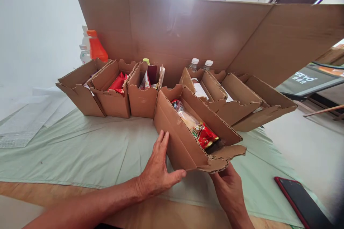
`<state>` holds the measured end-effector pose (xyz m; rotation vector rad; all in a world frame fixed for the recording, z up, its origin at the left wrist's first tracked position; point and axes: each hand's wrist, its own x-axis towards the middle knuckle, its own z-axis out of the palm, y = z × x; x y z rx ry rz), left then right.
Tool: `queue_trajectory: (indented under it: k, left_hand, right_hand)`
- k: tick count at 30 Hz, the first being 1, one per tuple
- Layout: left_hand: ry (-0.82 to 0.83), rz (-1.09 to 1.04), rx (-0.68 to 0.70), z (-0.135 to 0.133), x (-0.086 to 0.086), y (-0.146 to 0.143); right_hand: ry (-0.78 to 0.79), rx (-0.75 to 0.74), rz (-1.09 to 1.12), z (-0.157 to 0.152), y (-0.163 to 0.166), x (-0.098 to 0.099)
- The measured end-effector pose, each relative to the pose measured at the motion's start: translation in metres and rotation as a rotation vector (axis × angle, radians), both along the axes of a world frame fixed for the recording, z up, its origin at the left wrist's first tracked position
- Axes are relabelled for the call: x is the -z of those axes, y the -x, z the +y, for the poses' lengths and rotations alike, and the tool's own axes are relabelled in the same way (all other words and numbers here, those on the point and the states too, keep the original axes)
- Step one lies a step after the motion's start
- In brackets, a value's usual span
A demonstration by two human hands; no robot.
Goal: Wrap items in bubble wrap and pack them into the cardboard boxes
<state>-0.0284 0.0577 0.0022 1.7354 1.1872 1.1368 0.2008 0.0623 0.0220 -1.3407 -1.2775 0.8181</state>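
A long open cardboard box (176,136) lies at an angle in front of me on a pale green cloth (88,150). Inside it sits a red and clear snack packet (199,128). My left hand (158,170) rests flat against the box's left side wall, fingers stretched out and thumb under the near corner. My right hand (228,186) is under the near end of the box, fingers curled up behind its torn front flap, holding that end.
A row of similar open cardboard boxes (113,93) with red packets and bottles stands behind, in front of a large upright cardboard sheet (188,32). An orange bottle (96,46) stands at the back left. A red-edged phone (301,200) lies at the right.
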Motion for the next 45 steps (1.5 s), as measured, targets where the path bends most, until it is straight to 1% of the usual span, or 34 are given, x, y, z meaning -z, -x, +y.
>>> queue_trajectory:
  k: [3,6,10,15,18,21,23,24,26,28,30,32,34,37,39,41,43,45]
  left_hand:
    - [-0.011,0.040,0.035,0.002,0.003,0.005]
    - [-0.038,0.079,0.029,0.004,0.003,0.006]
    - [-0.098,0.113,0.033,0.008,0.001,0.010]
    - [-0.174,0.150,0.045,0.010,-0.003,0.019]
    - [-0.173,0.139,0.045,0.013,-0.004,0.025]
    - [-0.172,0.100,0.058,0.020,-0.006,0.033]
    - [-0.155,0.083,0.056,0.028,-0.010,0.040]
    - [-0.129,0.090,0.031,0.033,-0.012,0.044]
    - [-0.049,0.131,-0.074,0.047,-0.017,0.051]
    - [0.033,0.177,-0.197,0.064,-0.023,0.055]
    - [0.079,0.190,-0.285,0.085,-0.026,0.055]
    - [0.109,0.163,-0.335,0.104,-0.025,0.052]
    - [0.142,0.109,-0.372,0.120,-0.021,0.046]
    - [0.172,0.014,-0.397,0.131,-0.012,0.035]
    - [0.171,-0.037,-0.392,0.130,-0.006,0.029]
    - [0.163,-0.068,-0.374,0.121,-0.002,0.027]
    - [0.155,-0.069,-0.339,0.106,-0.003,0.030]
    - [0.148,-0.037,-0.277,0.083,-0.006,0.041]
  right_hand:
    - [-0.020,0.013,-0.084,-0.001,0.004,0.005]
    - [-0.034,0.028,-0.176,0.000,0.005,0.007]
    - [-0.082,0.030,-0.280,0.001,0.006,0.005]
    - [-0.094,0.054,-0.443,0.001,0.008,0.003]
    - [-0.106,0.057,-0.476,0.001,0.013,-0.002]
    - [-0.114,-0.022,-0.488,0.007,0.023,-0.013]
    - [-0.107,-0.083,-0.512,0.018,0.028,-0.021]
    - [-0.103,-0.099,-0.536,0.025,0.031,-0.024]
    - [-0.087,-0.091,-0.599,0.044,0.034,-0.029]
    - [-0.067,-0.068,-0.641,0.063,0.036,-0.030]
    - [-0.054,-0.076,-0.636,0.077,0.039,-0.028]
    - [-0.057,-0.125,-0.603,0.084,0.045,-0.024]
    - [-0.066,-0.188,-0.573,0.085,0.051,-0.018]
    - [-0.091,-0.293,-0.535,0.083,0.058,-0.005]
    - [-0.099,-0.364,-0.509,0.083,0.059,0.001]
    - [-0.086,-0.398,-0.485,0.082,0.056,0.005]
    - [-0.065,-0.382,-0.475,0.079,0.052,0.004]
    - [-0.056,-0.349,-0.472,0.074,0.051,-0.002]
